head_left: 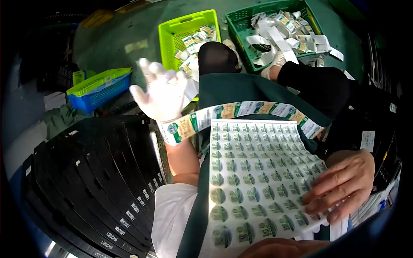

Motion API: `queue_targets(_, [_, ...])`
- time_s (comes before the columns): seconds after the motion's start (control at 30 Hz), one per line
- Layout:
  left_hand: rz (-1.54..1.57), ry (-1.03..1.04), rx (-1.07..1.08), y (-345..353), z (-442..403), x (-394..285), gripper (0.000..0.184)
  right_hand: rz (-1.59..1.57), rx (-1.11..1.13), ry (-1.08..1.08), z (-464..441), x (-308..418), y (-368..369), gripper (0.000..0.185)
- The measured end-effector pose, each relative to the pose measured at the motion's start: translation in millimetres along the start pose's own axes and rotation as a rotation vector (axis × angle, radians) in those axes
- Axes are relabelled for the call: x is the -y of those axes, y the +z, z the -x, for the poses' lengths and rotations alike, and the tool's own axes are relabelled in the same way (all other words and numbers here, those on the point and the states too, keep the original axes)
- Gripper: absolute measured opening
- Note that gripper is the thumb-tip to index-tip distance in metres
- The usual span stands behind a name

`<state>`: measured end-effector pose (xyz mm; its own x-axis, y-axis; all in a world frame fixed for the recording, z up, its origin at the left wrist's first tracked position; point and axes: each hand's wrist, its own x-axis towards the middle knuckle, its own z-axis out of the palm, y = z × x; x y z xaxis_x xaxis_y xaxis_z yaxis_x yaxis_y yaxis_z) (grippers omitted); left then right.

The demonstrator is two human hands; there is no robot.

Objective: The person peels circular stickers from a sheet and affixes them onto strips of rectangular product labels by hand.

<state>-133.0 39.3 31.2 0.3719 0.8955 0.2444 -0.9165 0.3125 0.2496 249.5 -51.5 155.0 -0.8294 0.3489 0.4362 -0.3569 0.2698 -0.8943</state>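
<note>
My left hand (161, 94), in a white glove, is raised left of centre with its fingers apart. A printed label strip (226, 110) runs from beside its wrist across my lap to the right. A large sheet of round green stickers (254, 172) covers the middle. My right hand (342, 185), bare, grips the sheet's right edge, fingers on top and thumb hidden. Some bare skin (279, 249) shows at the bottom edge; which part it is cannot be told.
A lime basket (165, 41) and a dark green crate (241, 47), both with label pieces, stand ahead on the floor. A blue basket (97, 96) with a lime one on it is at left. Black stacked crates (86, 185) fill the lower left. My legs are between.
</note>
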Motion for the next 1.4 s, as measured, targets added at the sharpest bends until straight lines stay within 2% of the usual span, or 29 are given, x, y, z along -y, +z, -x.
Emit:
queue_targets(0.03, [-0.055, -0.030, 0.007, 0, 3, 2, 0.050, 0.075, -0.088, -0.051, 0, -9, 3, 0.039])
queue_targets(0.1, [-0.114, -0.076, 0.042, -2, 8, 12, 0.059, 0.104, -0.260, 0.031, 10, -16, -2, 0.031])
queue_targets(0.13, [-0.036, -0.041, 0.129, -3, 5, 25, 0.077, 0.137, -0.352, 0.102, 10, -19, -6, 0.027])
queue_targets(0.17, [-0.049, -0.093, 0.059, 2, 8, 31, 0.095, 0.215, -0.512, 0.236, 7, -20, -6, 0.026])
queue_targets(0.23, [-0.207, -0.196, -0.017, 11, 5, 39, 0.109, 0.330, -0.857, 0.526, -5, -21, -2, 0.030])
queue_targets(0.27, [-0.336, -0.207, -0.049, 15, 2, 42, 0.116, 0.363, -0.844, 0.564, -6, -30, -4, 0.032])
queue_targets(0.3, [-0.552, -0.190, -0.085, 29, -5, 44, 0.112, 0.395, -0.832, 0.595, -6, -42, -10, 0.033])
queue_targets(0.37, [-1.062, 0.006, -0.191, 50, -20, 48, 0.097, 0.378, -0.862, 0.624, -6, -59, -14, 0.037])
queue_targets(0.4, [-1.313, 0.028, -0.489, 66, -30, 57, 0.082, 0.413, -0.846, 0.584, -2, -69, -17, 0.038])
queue_targets(0.47, [-1.851, 0.179, -0.013, 66, -31, 54, 0.072, 0.387, -0.854, 0.570, -5, -78, -18, 0.037])
queue_targets(0.5, [-1.971, 0.194, 0.099, 73, -33, 64, 0.068, 0.350, -0.854, 0.530, -7, -82, -17, 0.037])
queue_targets(0.53, [-2.059, 0.073, 0.172, 85, -35, 73, 0.065, 0.317, -0.838, 0.516, -10, -83, -15, 0.037])
queue_targets(0.57, [-2.118, 0.025, 0.207, 87, -34, 87, 0.054, 0.282, -0.851, 0.492, -13, -85, -11, 0.038])
queue_targets(0.63, [-2.108, -0.206, 0.222, 78, -34, 99, 0.038, 0.257, -0.904, 0.440, -12, -90, -8, 0.038])
queue_targets(0.67, [-2.006, -0.157, 0.178, 74, -32, 104, 0.024, 0.191, -0.920, 0.468, -8, -88, -9, 0.039])
queue_targets(0.7, [-1.879, -0.265, 0.063, 72, -32, 103, 0.017, 0.123, -0.937, 0.498, -3, -86, -9, 0.039])
queue_targets(0.73, [-1.833, -0.275, 0.010, 67, -28, 102, 0.015, 0.186, -1.002, 0.451, 1, -86, -8, 0.044])
queue_targets(0.77, [-1.786, -0.283, -0.047, 63, -25, 102, 0.013, 0.394, -1.024, 0.427, 6, -85, -9, 0.041])
queue_targets(0.8, [-1.729, -0.294, -0.071, 63, -24, 102, 0.010, 0.415, -1.063, 0.461, 12, -85, -8, 0.040])
queue_targets(0.9, [-1.679, -0.368, -0.123, 63, -24, 101, 0.008, 0.484, -1.123, 0.485, 13, -83, 0, 0.030])
queue_targets(0.97, [-1.652, -0.470, -0.178, 65, -25, 102, 0.007, 0.669, -1.010, 0.485, 7, -82, 3, 0.030])
queue_targets(1.1, [-1.697, -0.494, -0.145, 62, -26, 101, 0.008, 0.593, -1.010, 0.539, 1, -87, 4, 0.029])
queue_targets(1.23, [-1.651, -0.590, -0.173, 63, -25, 99, 0.009, 0.569, -0.915, 0.511, 3, -92, 0, 0.018])
queue_targets(1.3, [-1.647, -0.564, -0.094, 56, -23, 98, 0.011, 0.490, -0.893, 0.523, 9, -98, -4, 0.012])
queue_targets(1.4, [-1.632, -0.516, -0.036, 55, -25, 90, 0.013, 0.402, -0.978, 0.525, 9, -95, -9, 0.005])
